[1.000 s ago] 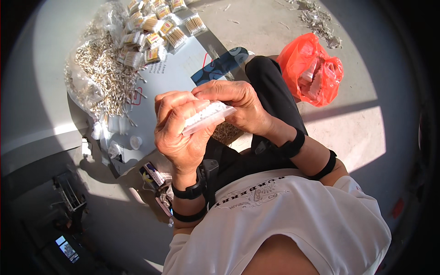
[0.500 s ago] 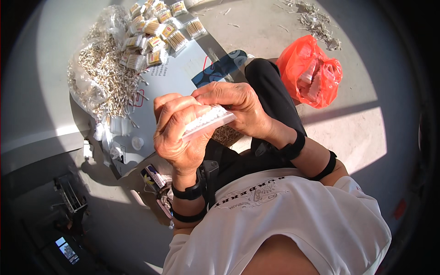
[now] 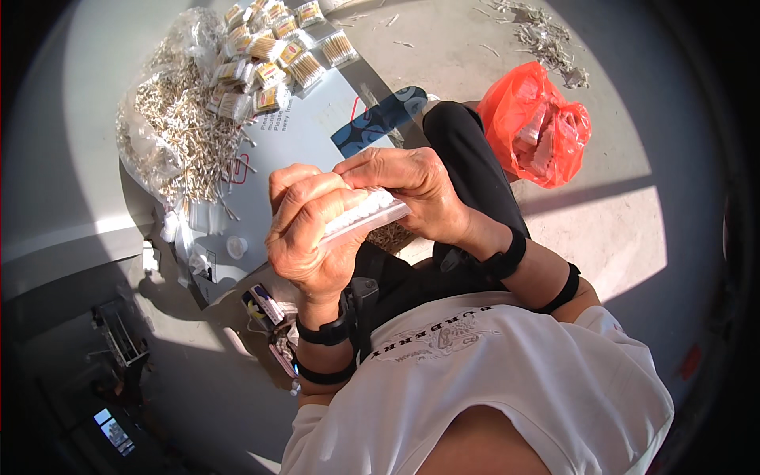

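Observation:
Between my two hands is a small clear plastic bag [image 3: 366,224] of cotton swabs, their white tips [image 3: 366,207] in a row along its upper edge. My left hand [image 3: 307,226] is closed round the bag's left part, its fingers bent over the front. At the other end, my right hand [image 3: 416,186] pinches the bag with thumb and fingers, close to the left fingertips. The far side of the bag is hidden behind my fingers.
On the grey board [image 3: 317,119] lie a big heap of loose swabs [image 3: 182,127] and several filled swab packs [image 3: 305,70]. A round clear lid [image 3: 237,247] is near its front edge. A red plastic bag [image 3: 534,123] stands right of my leg; swabs litter the floor [image 3: 546,39] beyond.
Both hands and the bag have shifted very slightly down and to the right. The grip on the bag looks the same.

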